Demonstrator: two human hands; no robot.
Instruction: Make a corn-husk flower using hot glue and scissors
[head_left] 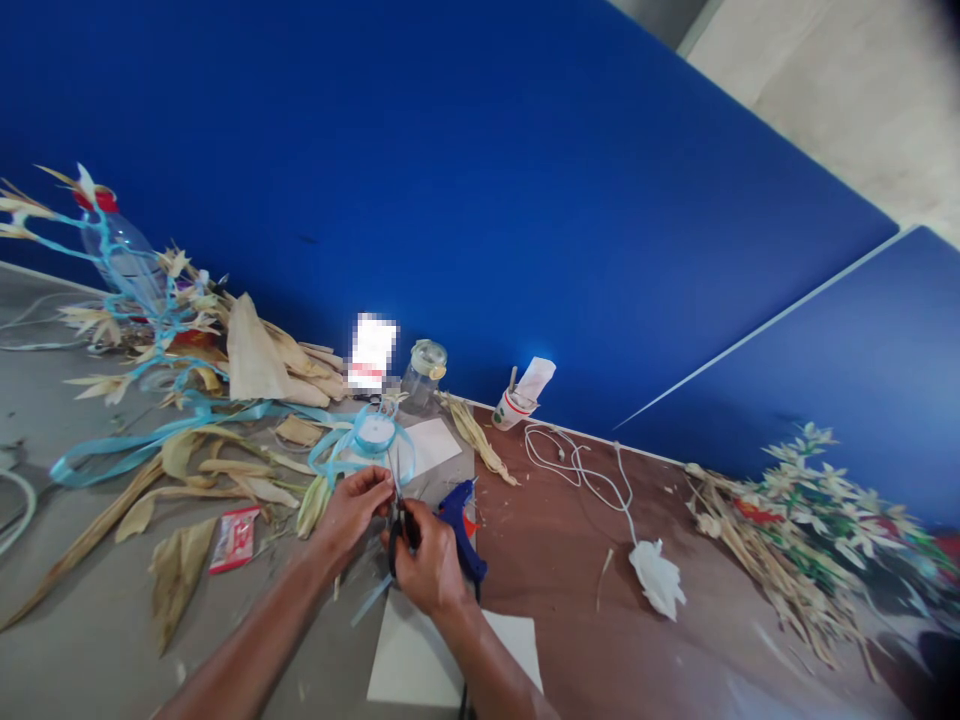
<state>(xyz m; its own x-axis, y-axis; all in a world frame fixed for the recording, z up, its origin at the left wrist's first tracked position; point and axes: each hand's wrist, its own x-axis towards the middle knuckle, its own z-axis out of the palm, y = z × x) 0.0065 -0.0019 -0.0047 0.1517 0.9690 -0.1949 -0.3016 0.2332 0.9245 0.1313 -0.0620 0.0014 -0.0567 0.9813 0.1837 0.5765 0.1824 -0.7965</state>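
My right hand point(429, 560) grips a pair of black-handled scissors point(394, 545), fingers in the loops and blades pointing up and away. Close by on the left, my left hand point(360, 505) is closed in a pinch near the blades; whatever it pinches is too small to make out. Just beyond the fingertips lies a spool of light blue ribbon point(375, 432) with loose loops around it. A blue glue gun point(463, 530) rests right of my right hand. White paper point(416, 655) lies under my right forearm, and another sheet point(431, 447) is behind the hands.
Dried corn husks point(255, 350) and a ribbon-wrapped branch with husk flowers point(161, 335) cover the left side, near a plastic bottle point(124, 250). A glass jar point(424, 375), a paper cup point(512, 408), a white cable point(585, 470) and crumpled tissue point(657, 578) stand or lie along the blue partition point(480, 200).
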